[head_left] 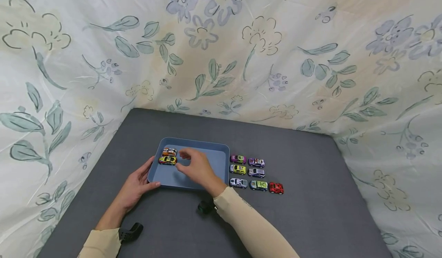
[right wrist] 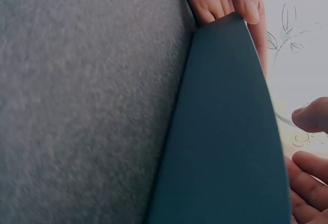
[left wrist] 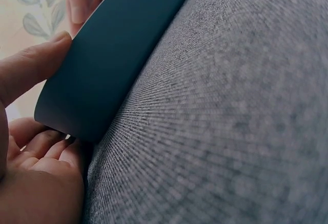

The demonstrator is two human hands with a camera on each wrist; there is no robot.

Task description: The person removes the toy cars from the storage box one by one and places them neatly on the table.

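My left hand (head_left: 136, 187) holds the near left corner of a blue-grey tray (head_left: 222, 148), its thumb on the front rim. In the left wrist view the thumb and fingers lie around the tray corner (left wrist: 87, 90). Inside the tray, at its left side, an orange-and-white toy car (head_left: 169, 151) stands just behind a yellow toy car (head_left: 167, 160). My right hand (head_left: 198, 169) is over the tray, right of these cars, thumb and fingers apart. Nothing shows between them in the right wrist view, where the tray's outer wall (right wrist: 220, 116) hides the inside.
Right of the tray several toy cars stand in rows on the grey table (head_left: 304, 219): a purple car (head_left: 238, 159), a yellow car (head_left: 238, 169), a silver car (head_left: 256, 172), a green car (head_left: 259, 185) and a red car (head_left: 276, 188) among them. A floral curtain (head_left: 221, 58) surrounds the table.
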